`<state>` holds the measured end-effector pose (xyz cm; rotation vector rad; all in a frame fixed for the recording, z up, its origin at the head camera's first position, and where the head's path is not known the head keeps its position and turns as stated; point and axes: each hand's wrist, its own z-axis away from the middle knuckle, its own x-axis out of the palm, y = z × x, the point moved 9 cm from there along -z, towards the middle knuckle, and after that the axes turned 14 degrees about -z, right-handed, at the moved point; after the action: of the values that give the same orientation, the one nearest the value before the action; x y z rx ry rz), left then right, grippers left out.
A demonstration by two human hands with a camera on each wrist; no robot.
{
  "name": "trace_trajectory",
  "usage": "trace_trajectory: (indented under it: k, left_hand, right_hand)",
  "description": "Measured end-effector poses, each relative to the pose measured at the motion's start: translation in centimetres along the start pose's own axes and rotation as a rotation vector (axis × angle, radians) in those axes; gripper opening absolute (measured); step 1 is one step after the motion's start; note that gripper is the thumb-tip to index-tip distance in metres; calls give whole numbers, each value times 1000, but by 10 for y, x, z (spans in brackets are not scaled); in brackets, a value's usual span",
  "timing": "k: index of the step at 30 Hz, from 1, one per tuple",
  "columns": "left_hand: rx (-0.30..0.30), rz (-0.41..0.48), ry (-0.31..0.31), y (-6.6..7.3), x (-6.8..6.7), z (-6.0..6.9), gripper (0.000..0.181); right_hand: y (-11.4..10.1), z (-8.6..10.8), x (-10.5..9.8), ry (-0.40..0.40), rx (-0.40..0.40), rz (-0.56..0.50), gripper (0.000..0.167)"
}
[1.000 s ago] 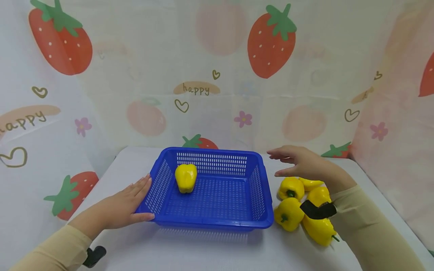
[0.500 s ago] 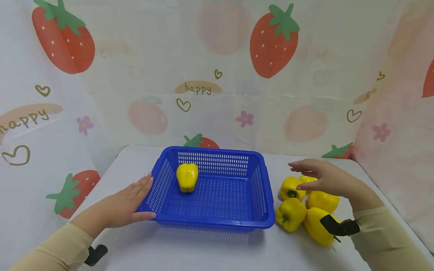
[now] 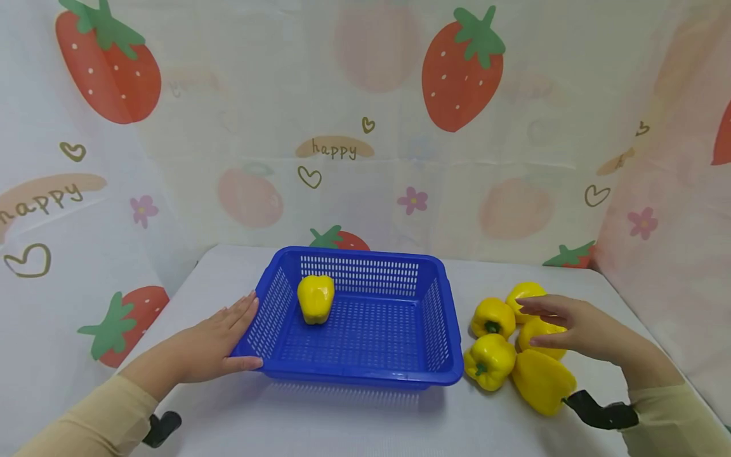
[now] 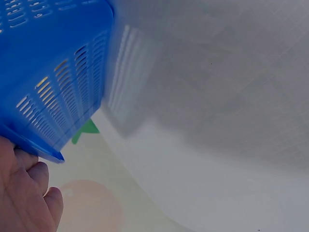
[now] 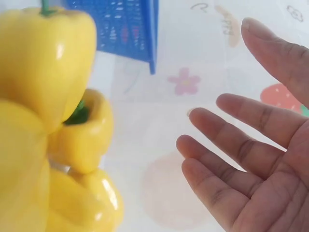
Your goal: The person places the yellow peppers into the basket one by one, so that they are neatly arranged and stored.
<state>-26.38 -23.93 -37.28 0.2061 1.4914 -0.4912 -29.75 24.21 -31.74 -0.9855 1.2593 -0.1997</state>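
Note:
A blue basket (image 3: 365, 373) stands mid-table with one yellow pepper (image 3: 316, 299) inside, near its back left. My left hand (image 3: 205, 348) rests against the basket's left rim, fingers straight. In the left wrist view the left hand (image 4: 26, 193) touches the edge of the basket (image 4: 63, 92). Several yellow peppers (image 3: 489, 362) lie grouped to the basket's right. Over the right side of that group hovers my right hand (image 3: 588, 330), holding nothing. The right wrist view shows the right hand (image 5: 251, 169) with fingers spread, apart from the peppers (image 5: 43, 63).
The white table (image 3: 342, 425) ends at a curtain (image 3: 457, 190) printed with strawberries, which hangs behind it and along both sides. A black strap piece sits at each wrist.
My right hand has moved right and toward the table's front, from beside the basket to over the right-hand peppers. The left hand stays on the basket's rim.

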Motion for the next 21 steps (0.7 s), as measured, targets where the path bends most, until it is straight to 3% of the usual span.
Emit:
trace_trajectory:
  k: [9,21]
  left_hand:
    - [-1,1,-4,0,0,0,106]
    - [-1,-8,-6,0,-1,0,106]
  right_hand:
    - [22,15,1,9,24,18,58]
    - [57,31,17,-27,160,-34,59]
